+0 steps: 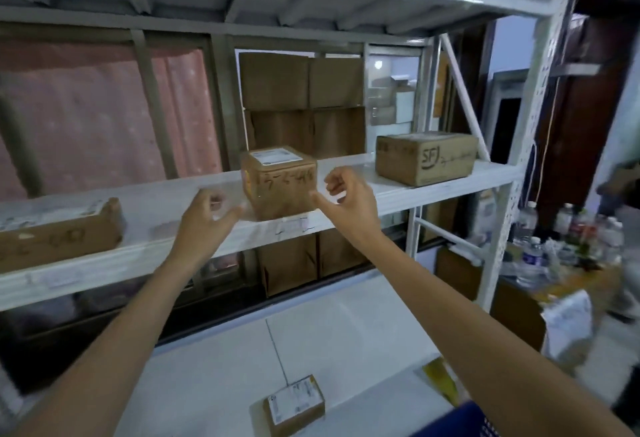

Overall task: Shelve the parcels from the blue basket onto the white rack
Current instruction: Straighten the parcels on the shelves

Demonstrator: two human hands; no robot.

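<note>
Cardboard parcel (pixel 280 183) — flanked by shelved boxes (pixel 426 157).

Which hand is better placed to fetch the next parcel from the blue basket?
Right hand, probably: the blue basket shows at the lower right, beneath the right forearm. Both hands are empty beside the small brown cardboard box.

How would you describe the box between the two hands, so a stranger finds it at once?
Find the white rack and its middle shelf. Three parcels sit there; take the cube-shaped cardboard box in the centre, between the left hand and right hand. Only it has a white label on top and handwritten numbers in front.
</note>
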